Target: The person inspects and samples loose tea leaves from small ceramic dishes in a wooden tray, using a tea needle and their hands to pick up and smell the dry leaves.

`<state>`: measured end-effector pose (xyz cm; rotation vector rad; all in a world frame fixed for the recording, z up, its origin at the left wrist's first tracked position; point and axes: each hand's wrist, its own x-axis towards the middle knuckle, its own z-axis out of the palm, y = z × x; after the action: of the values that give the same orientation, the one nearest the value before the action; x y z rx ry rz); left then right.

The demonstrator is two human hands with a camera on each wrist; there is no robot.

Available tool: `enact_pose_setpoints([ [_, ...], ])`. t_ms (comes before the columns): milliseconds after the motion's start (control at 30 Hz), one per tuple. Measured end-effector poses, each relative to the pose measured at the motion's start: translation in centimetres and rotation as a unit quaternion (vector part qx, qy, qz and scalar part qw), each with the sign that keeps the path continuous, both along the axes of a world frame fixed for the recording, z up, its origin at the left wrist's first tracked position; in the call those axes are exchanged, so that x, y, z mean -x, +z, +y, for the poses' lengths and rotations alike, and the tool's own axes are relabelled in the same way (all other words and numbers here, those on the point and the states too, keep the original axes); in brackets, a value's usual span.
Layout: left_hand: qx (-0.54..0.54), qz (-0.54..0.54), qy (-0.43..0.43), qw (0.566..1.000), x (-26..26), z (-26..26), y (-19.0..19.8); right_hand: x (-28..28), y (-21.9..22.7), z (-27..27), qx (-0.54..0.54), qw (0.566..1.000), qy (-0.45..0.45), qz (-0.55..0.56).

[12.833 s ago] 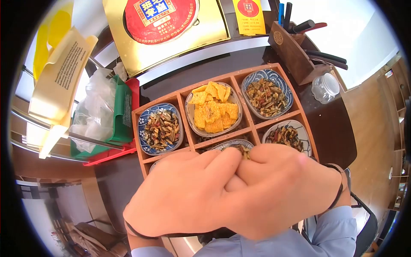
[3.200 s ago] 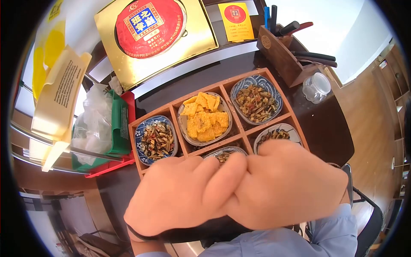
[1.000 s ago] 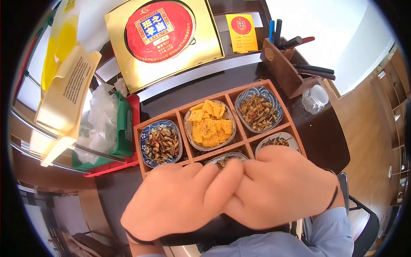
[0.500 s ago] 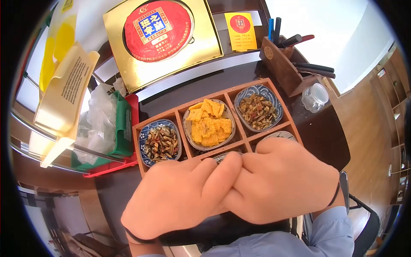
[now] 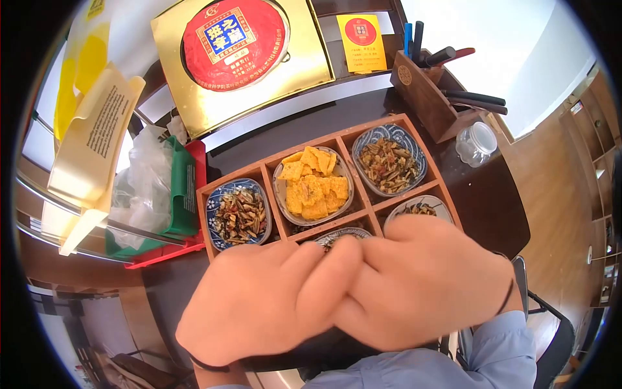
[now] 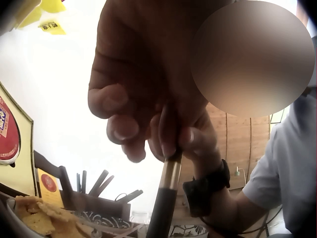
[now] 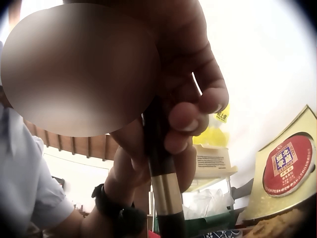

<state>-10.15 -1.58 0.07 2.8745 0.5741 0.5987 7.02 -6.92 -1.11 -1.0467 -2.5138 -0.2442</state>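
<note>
My left hand [image 5: 259, 301] and right hand [image 5: 427, 279] meet above the near edge of a divided wooden tray [image 5: 295, 155], fingers curled and overlapping. Between them, in the left wrist view, a slim dark rod [image 6: 161, 213] with a gold-coloured band points downward. The same banded rod [image 7: 171, 223] shows in the right wrist view, its upper part running in among the fingers. The hands hide it in the head view. Both hands appear to grip it; I cannot tell what kind of implement it is. Below them, a patterned dish [image 5: 346, 235] is partly covered.
Tray compartments hold dishes of yellow crisps [image 5: 316, 194] and a dried brown-red mix [image 5: 240, 217]. Beyond stand a gold tea-cake box [image 5: 304, 55], a yellow card [image 5: 361, 48], a wooden pen holder [image 5: 421, 97] and a clear jar [image 5: 476, 144]. Left are a green bin [image 5: 183, 188] and a rack.
The hands stay together over the tray's near side throughout. Over the last half second they shift slightly left, uncovering more of the near right dish. The head view wavers a little.
</note>
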Motion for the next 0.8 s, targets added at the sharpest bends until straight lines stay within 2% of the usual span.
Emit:
enact_pose_setpoints([
  [100, 0.052, 0.056, 0.011, 0.997, 0.0, 0.4, 0.0, -0.2, 0.3, 0.1, 0.025, 1.000, -0.001, -0.001],
  [167, 0.021, 0.006, 0.005, 1.000, -0.2, 0.1, -0.5, -0.3, 0.8, 0.0, 0.033, 0.999, 0.008, -0.009],
  [200, 0.023, 0.005, 0.005, 1.000, -0.1, 0.2, -0.4, -0.2, 0.8, -0.2, -0.002, 1.000, 0.006, 0.003],
  [267, -0.030, 0.014, -0.052, 0.998, 0.2, 0.6, 0.0, -0.1, 0.5, -0.2, -0.034, 0.999, 0.004, 0.014],
  [300, -0.031, 0.013, -0.052, 0.998, 0.2, 0.6, 0.0, 0.0, -0.1, 0.2, -0.018, 1.000, 0.012, 0.017],
  [367, 0.058, 0.063, 0.022, 0.996, 0.1, 0.4, 0.0, -0.1, -0.2, 0.5, -0.005, 1.000, 0.021, 0.020],
  [500, 0.044, 0.035, 0.021, 0.998, 0.1, 0.3, -0.4, -0.3, 1.1, 0.0, 0.008, 1.000, 0.009, -0.013],
  [567, -0.036, 0.010, -0.039, 0.999, 0.3, 0.3, 0.0, -0.3, 1.1, -0.4, -0.002, 1.000, 0.012, -0.015],
  [733, -0.011, 0.059, -0.023, 0.998, 0.3, 0.5, -0.6, -0.1, -0.2, 0.3, 0.016, 1.000, 0.000, -0.012],
  [800, 0.001, 0.065, -0.006, 0.998, 0.1, 0.4, -0.4, -0.4, 0.7, 0.0, 0.013, 1.000, 0.006, -0.021],
])
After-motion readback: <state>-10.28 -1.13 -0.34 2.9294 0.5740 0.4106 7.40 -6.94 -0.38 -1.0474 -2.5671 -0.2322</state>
